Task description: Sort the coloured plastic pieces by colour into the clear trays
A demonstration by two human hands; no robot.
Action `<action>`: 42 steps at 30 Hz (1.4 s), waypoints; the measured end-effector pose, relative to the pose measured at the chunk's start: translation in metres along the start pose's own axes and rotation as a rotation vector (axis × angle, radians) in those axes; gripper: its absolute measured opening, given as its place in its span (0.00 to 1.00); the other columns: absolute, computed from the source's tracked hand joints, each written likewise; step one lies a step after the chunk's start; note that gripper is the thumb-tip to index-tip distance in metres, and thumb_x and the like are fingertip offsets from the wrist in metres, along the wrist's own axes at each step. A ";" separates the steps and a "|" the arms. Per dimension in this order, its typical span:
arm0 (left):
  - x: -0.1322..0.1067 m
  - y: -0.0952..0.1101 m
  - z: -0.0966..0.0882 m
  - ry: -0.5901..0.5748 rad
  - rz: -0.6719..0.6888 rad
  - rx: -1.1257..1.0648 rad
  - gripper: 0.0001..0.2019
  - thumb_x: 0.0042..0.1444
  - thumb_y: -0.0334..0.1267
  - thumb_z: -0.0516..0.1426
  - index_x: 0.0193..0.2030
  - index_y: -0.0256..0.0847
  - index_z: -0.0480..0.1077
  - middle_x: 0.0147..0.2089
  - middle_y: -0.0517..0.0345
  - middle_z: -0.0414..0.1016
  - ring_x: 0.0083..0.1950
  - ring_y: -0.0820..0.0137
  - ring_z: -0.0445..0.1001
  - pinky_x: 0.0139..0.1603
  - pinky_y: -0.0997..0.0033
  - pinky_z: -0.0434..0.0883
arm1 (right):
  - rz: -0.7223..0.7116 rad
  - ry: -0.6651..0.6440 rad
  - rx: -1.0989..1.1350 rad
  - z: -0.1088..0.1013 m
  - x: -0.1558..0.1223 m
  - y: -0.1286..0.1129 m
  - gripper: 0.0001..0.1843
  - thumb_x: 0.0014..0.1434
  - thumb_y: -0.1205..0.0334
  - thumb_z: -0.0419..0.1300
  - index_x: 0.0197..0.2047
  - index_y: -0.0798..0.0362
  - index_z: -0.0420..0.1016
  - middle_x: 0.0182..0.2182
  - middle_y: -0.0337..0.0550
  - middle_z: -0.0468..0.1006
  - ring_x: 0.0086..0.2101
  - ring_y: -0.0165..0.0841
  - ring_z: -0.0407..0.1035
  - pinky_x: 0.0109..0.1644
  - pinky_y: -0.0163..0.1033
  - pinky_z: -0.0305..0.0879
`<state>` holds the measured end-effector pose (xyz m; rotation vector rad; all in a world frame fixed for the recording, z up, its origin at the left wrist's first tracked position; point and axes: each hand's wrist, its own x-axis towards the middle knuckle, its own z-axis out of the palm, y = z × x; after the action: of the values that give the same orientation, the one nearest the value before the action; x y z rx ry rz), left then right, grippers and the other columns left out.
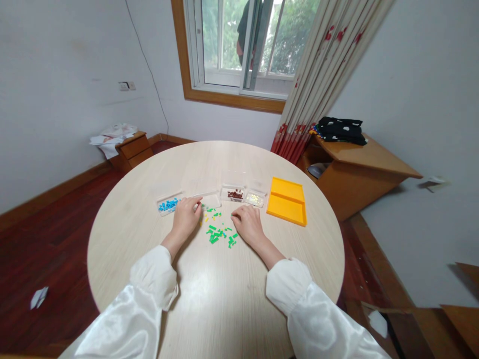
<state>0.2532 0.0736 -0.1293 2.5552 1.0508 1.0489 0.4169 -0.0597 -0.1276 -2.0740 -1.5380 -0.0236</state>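
My left hand [186, 215] is over the near edge of a clear plastic box [213, 200], its thumb and index fingertips close together. Anything between them is too small to make out. Small yellow and green pieces [213, 215] lie loose just right of that hand. My right hand [247, 222] rests low over the table with curled fingers, right of the loose pieces; what its fingertips hold, if anything, is hidden. Closer to me lies a pile of green pieces [214, 237], some long and some short, with a few blue and yellow bits among them.
Blue pieces [168, 205] fill a clear box at the left. Clear boxes with dark brown pieces [235, 195] and pale yellow pieces [254, 198] stand beyond my right hand. An open orange case [286, 209] lies to the right on the round table [224, 309].
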 end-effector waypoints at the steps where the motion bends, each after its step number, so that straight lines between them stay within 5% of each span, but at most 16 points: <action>1: 0.000 0.000 0.000 0.003 -0.001 -0.003 0.13 0.55 0.34 0.50 0.41 0.38 0.74 0.36 0.51 0.77 0.39 0.62 0.71 0.44 0.61 0.65 | -0.002 -0.001 -0.001 0.000 0.000 0.000 0.06 0.57 0.66 0.57 0.33 0.52 0.76 0.34 0.44 0.76 0.40 0.38 0.64 0.44 0.43 0.50; 8: -0.001 0.011 -0.007 0.007 0.033 -0.100 0.10 0.57 0.36 0.51 0.34 0.38 0.73 0.35 0.51 0.77 0.38 0.63 0.71 0.43 0.62 0.66 | -0.003 -0.006 0.021 0.000 0.000 -0.002 0.05 0.57 0.68 0.56 0.31 0.53 0.73 0.33 0.44 0.76 0.40 0.38 0.64 0.44 0.43 0.51; 17: -0.005 0.026 -0.003 -0.194 0.337 -0.219 0.09 0.57 0.36 0.55 0.42 0.39 0.73 0.39 0.50 0.77 0.41 0.64 0.71 0.44 0.61 0.67 | -0.064 0.019 0.154 0.000 0.002 -0.015 0.05 0.59 0.66 0.55 0.34 0.52 0.72 0.34 0.42 0.75 0.41 0.35 0.64 0.46 0.42 0.52; 28: -0.005 0.028 0.000 -0.221 0.387 -0.217 0.08 0.58 0.34 0.53 0.36 0.39 0.74 0.34 0.51 0.78 0.36 0.66 0.70 0.38 0.65 0.66 | -0.067 0.031 0.306 0.004 0.002 -0.021 0.05 0.60 0.65 0.56 0.33 0.52 0.71 0.33 0.40 0.75 0.40 0.33 0.65 0.47 0.40 0.53; 35: -0.004 0.027 -0.002 -0.212 0.291 -0.231 0.09 0.57 0.33 0.52 0.36 0.39 0.74 0.34 0.51 0.77 0.37 0.66 0.71 0.40 0.65 0.68 | -0.070 0.030 0.318 0.003 0.004 -0.023 0.07 0.60 0.65 0.55 0.35 0.52 0.74 0.35 0.41 0.77 0.40 0.33 0.66 0.48 0.41 0.54; 42: 0.002 0.008 -0.003 -0.036 -0.010 -0.055 0.10 0.56 0.35 0.52 0.35 0.37 0.74 0.35 0.51 0.77 0.39 0.63 0.72 0.43 0.63 0.67 | -0.117 -0.043 0.144 0.007 0.002 -0.019 0.13 0.60 0.67 0.54 0.48 0.53 0.72 0.43 0.46 0.74 0.47 0.37 0.62 0.51 0.45 0.52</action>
<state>0.2560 0.0688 -0.1225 2.5138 1.0101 1.0106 0.3983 -0.0507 -0.1251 -1.8823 -1.6357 0.0868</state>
